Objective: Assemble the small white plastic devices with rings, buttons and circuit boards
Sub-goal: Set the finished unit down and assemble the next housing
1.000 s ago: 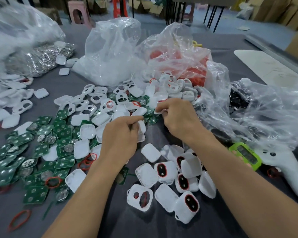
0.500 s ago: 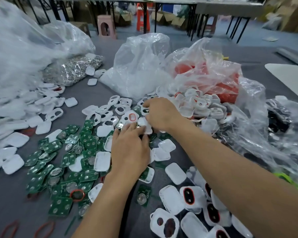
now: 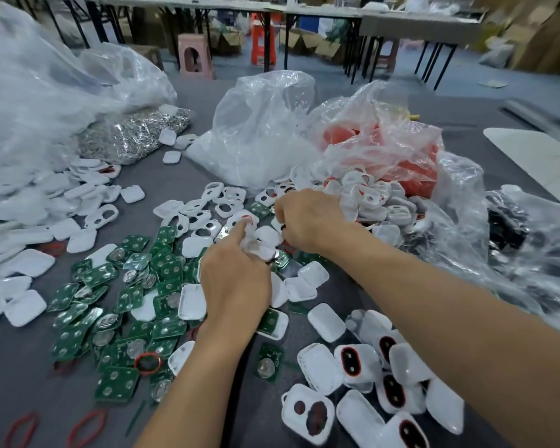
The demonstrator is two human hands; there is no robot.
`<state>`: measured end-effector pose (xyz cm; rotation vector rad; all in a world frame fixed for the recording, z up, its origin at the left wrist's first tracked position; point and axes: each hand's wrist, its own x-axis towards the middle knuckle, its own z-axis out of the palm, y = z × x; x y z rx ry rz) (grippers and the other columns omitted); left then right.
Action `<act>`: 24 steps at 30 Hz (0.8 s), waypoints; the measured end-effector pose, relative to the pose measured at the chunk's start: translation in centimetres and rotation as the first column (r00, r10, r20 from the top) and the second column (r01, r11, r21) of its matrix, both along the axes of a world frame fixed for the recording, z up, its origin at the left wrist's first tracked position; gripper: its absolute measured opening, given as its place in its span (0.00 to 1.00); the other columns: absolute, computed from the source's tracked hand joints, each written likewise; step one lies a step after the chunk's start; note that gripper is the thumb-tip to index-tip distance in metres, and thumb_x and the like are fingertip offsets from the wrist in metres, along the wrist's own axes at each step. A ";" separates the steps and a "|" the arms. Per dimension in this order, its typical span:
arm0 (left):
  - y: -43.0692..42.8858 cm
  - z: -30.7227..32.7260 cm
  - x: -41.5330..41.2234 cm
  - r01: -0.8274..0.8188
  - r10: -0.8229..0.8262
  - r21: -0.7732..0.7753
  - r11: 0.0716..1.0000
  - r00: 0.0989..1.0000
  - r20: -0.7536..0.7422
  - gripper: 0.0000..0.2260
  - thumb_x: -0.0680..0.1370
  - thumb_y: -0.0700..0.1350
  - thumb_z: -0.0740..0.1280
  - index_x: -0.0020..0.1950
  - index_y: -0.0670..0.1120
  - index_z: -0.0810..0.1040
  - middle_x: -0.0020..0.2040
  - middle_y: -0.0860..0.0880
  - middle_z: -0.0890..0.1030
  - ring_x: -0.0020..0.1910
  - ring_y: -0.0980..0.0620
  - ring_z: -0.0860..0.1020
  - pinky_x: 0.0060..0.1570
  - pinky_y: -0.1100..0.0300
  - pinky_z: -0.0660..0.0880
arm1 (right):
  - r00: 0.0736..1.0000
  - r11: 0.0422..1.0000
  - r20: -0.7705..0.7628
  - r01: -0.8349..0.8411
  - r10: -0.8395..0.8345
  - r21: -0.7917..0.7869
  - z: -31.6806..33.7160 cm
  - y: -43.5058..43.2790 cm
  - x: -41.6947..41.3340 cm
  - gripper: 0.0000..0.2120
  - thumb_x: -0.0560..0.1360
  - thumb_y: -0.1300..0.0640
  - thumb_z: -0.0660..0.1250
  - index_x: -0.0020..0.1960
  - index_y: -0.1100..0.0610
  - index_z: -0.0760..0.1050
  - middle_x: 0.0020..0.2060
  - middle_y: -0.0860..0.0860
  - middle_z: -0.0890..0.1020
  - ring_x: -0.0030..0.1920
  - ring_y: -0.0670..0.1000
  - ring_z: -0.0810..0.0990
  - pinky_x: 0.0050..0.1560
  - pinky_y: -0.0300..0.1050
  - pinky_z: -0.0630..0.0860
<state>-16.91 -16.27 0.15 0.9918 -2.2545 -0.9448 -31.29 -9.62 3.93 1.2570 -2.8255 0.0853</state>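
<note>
My left hand (image 3: pixel 235 282) grips a small white shell (image 3: pixel 256 248) at the middle of the grey table (image 3: pixel 181 174), its index finger stretched toward a front shell with a red ring (image 3: pixel 243 220). Just right of it, my right hand (image 3: pixel 307 221) curls its fingers down onto a white front shell (image 3: pixel 279 225) at the edge of the shell pile (image 3: pixel 372 202); its fingertips are hidden. Green circuit boards (image 3: pixel 117 318) with coin cells are spread to the left. Assembled white devices (image 3: pixel 356 363) with dark oval buttons lie at the lower right.
Loose red rings (image 3: pixel 86 423) lie near the front edge. Plastic bags stand behind the work: metal clips (image 3: pixel 133 137), white parts (image 3: pixel 259 134), red parts (image 3: pixel 385 147), black parts (image 3: pixel 505 227). White back shells (image 3: pixel 29 263) heap at the left.
The view has tilted up and shifted. My right hand has drawn back from the shell pile toward my left hand, which has lifted its shell forward to meet it.
</note>
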 end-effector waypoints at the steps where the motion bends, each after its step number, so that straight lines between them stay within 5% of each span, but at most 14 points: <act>1: -0.2 -0.1 0.0 0.051 -0.051 -0.008 0.999 0.998 0.030 0.19 0.79 0.42 0.66 0.68 0.55 0.81 0.62 0.51 0.84 0.60 0.46 0.78 0.63 0.53 0.72 | 1.000 1.000 -0.001 -0.011 0.011 0.011 0.1 0.1 0.2 0.09 0.71 0.61 0.68 0.50 0.53 0.79 0.46 0.53 0.82 0.47 0.60 0.80 0.42 0.47 0.69; 4: -0.4 -0.3 -0.1 0.160 -0.149 -0.098 0.982 0.983 0.107 0.11 0.78 0.42 0.67 0.54 0.53 0.87 0.65 0.54 0.82 0.64 0.49 0.75 0.72 0.50 0.65 | 0.998 1.000 -0.049 -0.027 0.028 0.012 0.3 0.7 1.1 0.08 0.69 0.62 0.68 0.48 0.53 0.79 0.42 0.54 0.81 0.41 0.59 0.77 0.40 0.46 0.68; 8: -0.1 -0.3 0.1 0.087 -0.088 -0.099 0.991 0.996 -0.010 0.11 0.76 0.40 0.68 0.49 0.52 0.88 0.62 0.53 0.84 0.63 0.56 0.73 0.78 0.55 0.57 | 0.995 0.997 -0.086 0.036 -0.042 -0.074 -0.4 2.1 1.9 0.06 0.71 0.56 0.70 0.48 0.53 0.80 0.42 0.53 0.84 0.44 0.59 0.82 0.42 0.47 0.71; 12: 0.4 -0.2 0.1 0.100 -0.119 -0.131 0.986 0.982 -0.150 0.13 0.74 0.37 0.70 0.52 0.51 0.88 0.60 0.53 0.85 0.64 0.56 0.75 0.75 0.56 0.64 | 0.977 0.959 0.103 0.203 -0.186 -0.197 -0.2 3.4 1.8 0.10 0.69 0.54 0.73 0.50 0.47 0.84 0.46 0.47 0.86 0.50 0.56 0.83 0.50 0.48 0.79; 16: 1.3 -0.1 -0.1 0.194 -0.211 -0.129 0.972 0.968 -0.135 0.14 0.75 0.37 0.70 0.57 0.50 0.87 0.62 0.54 0.84 0.68 0.53 0.74 0.72 0.58 0.66 | 0.961 0.929 0.189 0.250 -0.203 -0.273 0.2 4.7 2.0 0.09 0.67 0.56 0.73 0.46 0.47 0.85 0.41 0.46 0.86 0.48 0.53 0.83 0.48 0.47 0.80; 19: 1.1 0.0 -0.1 0.161 -0.175 -0.115 0.980 0.977 -0.124 0.15 0.76 0.37 0.69 0.58 0.50 0.87 0.61 0.55 0.84 0.68 0.53 0.74 0.70 0.62 0.65 | 0.956 0.947 0.194 0.255 -0.218 -0.194 0.6 5.0 1.8 0.11 0.69 0.58 0.72 0.49 0.47 0.85 0.43 0.46 0.86 0.50 0.53 0.83 0.55 0.49 0.79; 24: 0.6 0.3 0.1 0.108 -0.116 -0.064 0.992 0.983 -0.142 0.16 0.76 0.36 0.68 0.58 0.51 0.87 0.61 0.56 0.84 0.65 0.53 0.77 0.65 0.64 0.67 | 0.966 0.984 0.198 0.156 -0.169 0.080 1.1 4.2 1.7 0.18 0.70 0.44 0.76 0.58 0.44 0.81 0.51 0.46 0.83 0.55 0.54 0.80 0.60 0.49 0.73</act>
